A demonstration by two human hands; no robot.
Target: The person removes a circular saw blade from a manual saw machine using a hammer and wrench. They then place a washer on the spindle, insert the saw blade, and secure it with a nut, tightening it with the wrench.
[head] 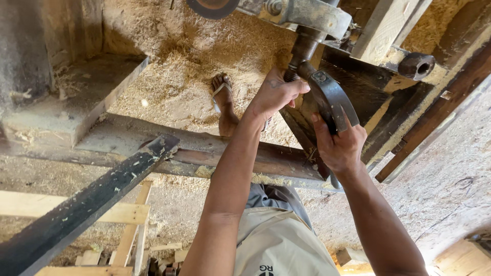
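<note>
Left hand: fingers closed around a dark shaft, just below a grey metal housing at 12 o'clock.

Right hand: clamped on a curved metal handle, which joins the shaft at its upper end; the hand lies at 4 o'clock from the left one, near it.

Pipe end: at 2 o'clock, on a wooden frame.

Foot in a sandal: at 9 o'clock of the left hand, on a sawdust floor.

Black beam: at 8 o'clock, slanting, speckled with chips.

Pale planks: lower left.
</note>
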